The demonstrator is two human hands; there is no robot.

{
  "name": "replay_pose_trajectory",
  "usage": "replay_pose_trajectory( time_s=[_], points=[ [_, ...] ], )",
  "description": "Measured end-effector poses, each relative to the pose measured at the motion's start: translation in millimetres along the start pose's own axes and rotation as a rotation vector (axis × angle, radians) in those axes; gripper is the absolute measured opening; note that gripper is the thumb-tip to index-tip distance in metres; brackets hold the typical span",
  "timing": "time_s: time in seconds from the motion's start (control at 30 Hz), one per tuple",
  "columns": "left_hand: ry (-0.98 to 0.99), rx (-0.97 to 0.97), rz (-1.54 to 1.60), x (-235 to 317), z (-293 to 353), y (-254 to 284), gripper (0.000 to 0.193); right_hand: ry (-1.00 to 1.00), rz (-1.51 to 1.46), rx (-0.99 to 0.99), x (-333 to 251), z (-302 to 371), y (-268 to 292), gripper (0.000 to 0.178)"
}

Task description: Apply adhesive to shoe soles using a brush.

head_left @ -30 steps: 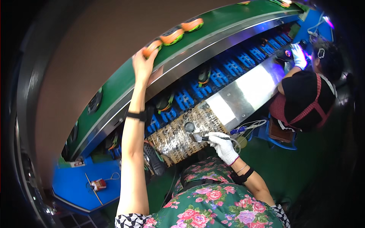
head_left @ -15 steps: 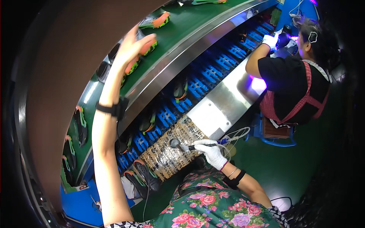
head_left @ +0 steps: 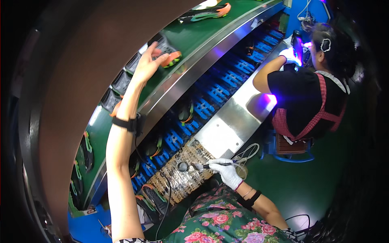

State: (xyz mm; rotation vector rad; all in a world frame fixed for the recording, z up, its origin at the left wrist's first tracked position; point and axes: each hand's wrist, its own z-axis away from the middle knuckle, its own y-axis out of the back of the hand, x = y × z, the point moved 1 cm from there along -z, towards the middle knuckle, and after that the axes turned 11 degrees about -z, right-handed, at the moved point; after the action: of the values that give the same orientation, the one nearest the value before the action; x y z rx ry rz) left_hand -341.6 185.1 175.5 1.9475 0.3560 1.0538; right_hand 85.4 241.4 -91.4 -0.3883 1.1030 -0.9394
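Left hand [head_left: 146, 65] now reaches sole [head_left: 172, 58].

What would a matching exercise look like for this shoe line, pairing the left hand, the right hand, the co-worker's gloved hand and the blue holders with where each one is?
Things:
1. left hand
2. right hand
3. co-worker's gloved hand
4. blue holders

Places:
a. in a row below the metal edge of the green belt
b. far along the line, in purple light
c. raised to the orange and black shoe part on the green belt
d. in a white glove, holding a thin tool over the patterned pad

Pairs: 1-c, 2-d, 3-b, 4-a
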Motion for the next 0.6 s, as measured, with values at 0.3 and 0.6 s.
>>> replay_pose_trajectory(
  time_s=[0.3,0.6],
  points=[
    [0.282,0.342,-0.663,-138,182,99,0.058,-0.057,0.108,-0.036,9,-11,-8,0.019],
    [0.196,0.201,0.083,-124,170,43,0.024,-0.149,0.150,-0.109,26,-12,-21,0.019]
  ],
)
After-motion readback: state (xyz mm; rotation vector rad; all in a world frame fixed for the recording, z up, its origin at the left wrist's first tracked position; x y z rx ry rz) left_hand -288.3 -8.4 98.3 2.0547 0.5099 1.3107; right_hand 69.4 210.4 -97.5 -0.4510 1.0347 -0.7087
